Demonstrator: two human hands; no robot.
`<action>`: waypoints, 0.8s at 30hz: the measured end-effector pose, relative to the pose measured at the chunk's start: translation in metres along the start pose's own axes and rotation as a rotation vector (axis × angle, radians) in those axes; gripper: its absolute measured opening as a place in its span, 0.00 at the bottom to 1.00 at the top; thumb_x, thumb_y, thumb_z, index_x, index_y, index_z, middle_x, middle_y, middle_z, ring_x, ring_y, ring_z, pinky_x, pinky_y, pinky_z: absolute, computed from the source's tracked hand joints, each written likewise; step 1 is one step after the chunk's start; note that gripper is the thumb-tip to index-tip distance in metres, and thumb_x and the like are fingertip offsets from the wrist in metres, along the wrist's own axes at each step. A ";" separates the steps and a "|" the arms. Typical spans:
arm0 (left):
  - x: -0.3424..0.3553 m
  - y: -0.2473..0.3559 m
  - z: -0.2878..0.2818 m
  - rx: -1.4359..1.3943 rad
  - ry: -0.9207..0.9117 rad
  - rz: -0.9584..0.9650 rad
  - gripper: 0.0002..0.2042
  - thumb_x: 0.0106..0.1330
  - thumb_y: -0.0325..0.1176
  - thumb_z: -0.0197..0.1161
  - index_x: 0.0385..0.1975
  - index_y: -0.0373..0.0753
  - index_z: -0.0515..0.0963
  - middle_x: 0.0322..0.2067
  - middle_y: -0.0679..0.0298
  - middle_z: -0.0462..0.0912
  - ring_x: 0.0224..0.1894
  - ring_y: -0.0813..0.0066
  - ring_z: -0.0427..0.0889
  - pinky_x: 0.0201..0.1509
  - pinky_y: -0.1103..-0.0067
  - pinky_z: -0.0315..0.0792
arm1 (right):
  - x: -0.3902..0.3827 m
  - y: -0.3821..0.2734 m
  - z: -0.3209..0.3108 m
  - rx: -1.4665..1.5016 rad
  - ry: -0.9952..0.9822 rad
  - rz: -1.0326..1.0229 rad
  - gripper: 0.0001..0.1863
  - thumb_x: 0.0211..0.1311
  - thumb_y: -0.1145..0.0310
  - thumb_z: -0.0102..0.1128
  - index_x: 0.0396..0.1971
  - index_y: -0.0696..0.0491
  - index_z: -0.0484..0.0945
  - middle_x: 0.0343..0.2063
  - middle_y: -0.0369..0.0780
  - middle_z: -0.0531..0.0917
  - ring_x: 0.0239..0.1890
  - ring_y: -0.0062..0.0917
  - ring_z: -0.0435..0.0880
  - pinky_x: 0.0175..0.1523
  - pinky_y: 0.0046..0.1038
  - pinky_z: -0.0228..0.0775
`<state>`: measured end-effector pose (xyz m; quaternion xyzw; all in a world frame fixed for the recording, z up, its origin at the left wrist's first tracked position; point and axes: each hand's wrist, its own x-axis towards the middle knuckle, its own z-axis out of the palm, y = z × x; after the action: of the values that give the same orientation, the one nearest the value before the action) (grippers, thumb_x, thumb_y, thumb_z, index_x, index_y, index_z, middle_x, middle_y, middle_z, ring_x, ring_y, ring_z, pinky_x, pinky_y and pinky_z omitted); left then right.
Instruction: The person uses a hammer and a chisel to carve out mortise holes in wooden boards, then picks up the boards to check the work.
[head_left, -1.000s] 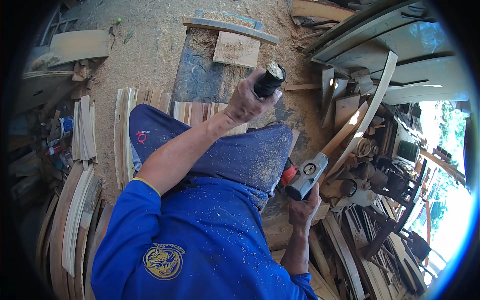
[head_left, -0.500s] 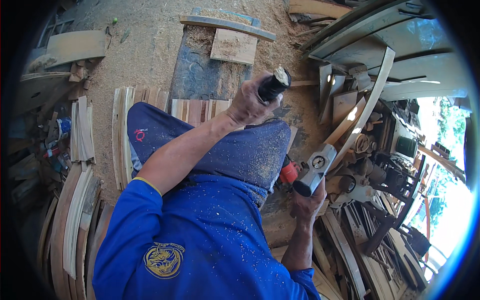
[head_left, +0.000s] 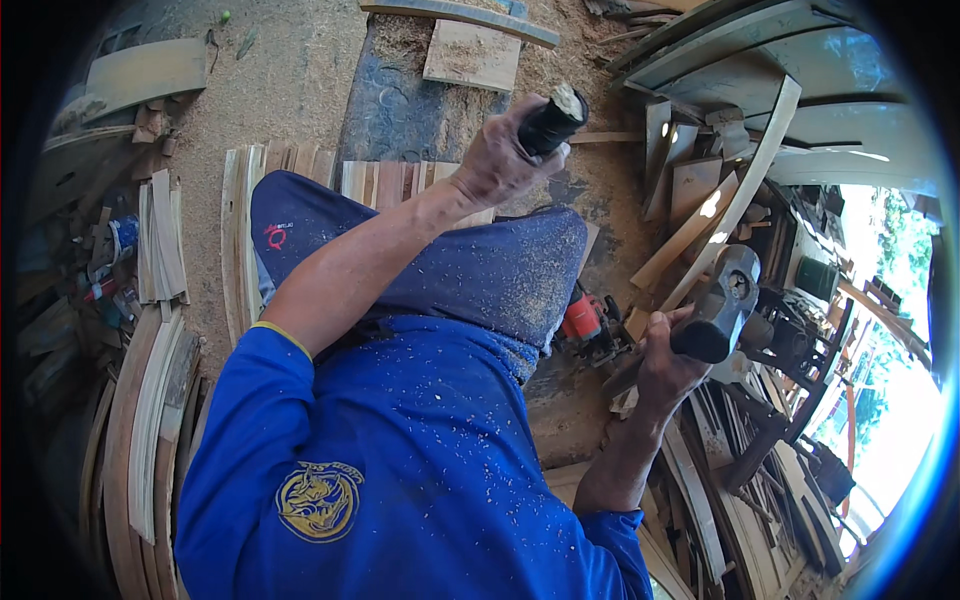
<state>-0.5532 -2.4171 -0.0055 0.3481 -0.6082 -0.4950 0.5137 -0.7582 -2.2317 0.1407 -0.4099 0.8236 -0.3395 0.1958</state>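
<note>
A black cylinder [head_left: 548,128] with a ragged, pale top [head_left: 570,101] tilts to the right above the dark mat [head_left: 395,95], just beyond the seated worker's knees, in the firm wrap of the left hand [head_left: 495,160]. To its right and nearer the body, the right hand [head_left: 668,368] grasps a steel sledgehammer [head_left: 714,315] close up to the head; its handle is hidden from us. Hammer and cylinder stand well apart.

We judge that good work here asks for a steady cylinder, left fingers kept below the ragged rim, and a heavy head held square and under control. A grip farther down the handle, we think, would free the swing but cost some precision. We would also keep the hammer clear of the trousered lap [head_left: 430,265] and the red power tool [head_left: 582,318] beside it. Farther out, sawdust coats the floor [head_left: 280,80], a square board [head_left: 472,55] lies on the mat, and curved timbers [head_left: 150,450] stack at left.
</note>
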 end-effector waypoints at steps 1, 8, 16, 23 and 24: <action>-0.003 0.000 -0.004 -0.005 -0.001 -0.013 0.15 0.60 0.32 0.69 0.44 0.40 0.74 0.32 0.65 0.81 0.32 0.78 0.80 0.41 0.76 0.77 | 0.003 -0.002 -0.003 0.012 -0.021 -0.040 0.11 0.55 0.76 0.67 0.37 0.60 0.78 0.27 0.38 0.82 0.25 0.19 0.80 0.29 0.24 0.71; -0.017 0.006 0.007 -0.010 0.023 0.066 0.19 0.57 0.28 0.71 0.47 0.39 0.74 0.33 0.60 0.83 0.35 0.68 0.84 0.42 0.73 0.77 | 0.021 -0.062 0.002 0.287 0.088 -0.196 0.12 0.57 0.81 0.59 0.41 0.58 0.72 0.23 0.36 0.74 0.20 0.16 0.73 0.27 0.20 0.69; -0.048 0.014 0.004 0.034 0.037 0.097 0.22 0.51 0.27 0.75 0.46 0.39 0.74 0.36 0.56 0.85 0.38 0.62 0.87 0.41 0.70 0.80 | 0.055 -0.071 0.052 -0.620 -0.434 -0.555 0.15 0.55 0.70 0.61 0.39 0.55 0.67 0.26 0.54 0.80 0.31 0.56 0.80 0.37 0.49 0.70; -0.057 0.015 0.019 0.029 0.092 0.244 0.15 0.54 0.29 0.69 0.40 0.41 0.74 0.30 0.56 0.80 0.34 0.53 0.84 0.37 0.66 0.77 | 0.013 -0.081 0.028 -0.159 -0.113 -0.305 0.11 0.53 0.75 0.60 0.35 0.57 0.70 0.21 0.45 0.79 0.24 0.37 0.81 0.31 0.38 0.70; -0.060 0.016 0.020 0.039 0.068 0.221 0.16 0.52 0.29 0.71 0.40 0.41 0.75 0.31 0.57 0.81 0.35 0.53 0.84 0.37 0.67 0.77 | 0.013 -0.051 0.043 -0.360 -0.218 -0.366 0.12 0.53 0.74 0.60 0.37 0.57 0.71 0.22 0.49 0.80 0.25 0.43 0.81 0.32 0.40 0.71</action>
<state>-0.5575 -2.3520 -0.0067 0.3055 -0.6348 -0.4112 0.5785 -0.7126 -2.2813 0.1473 -0.6142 0.7570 -0.1713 0.1426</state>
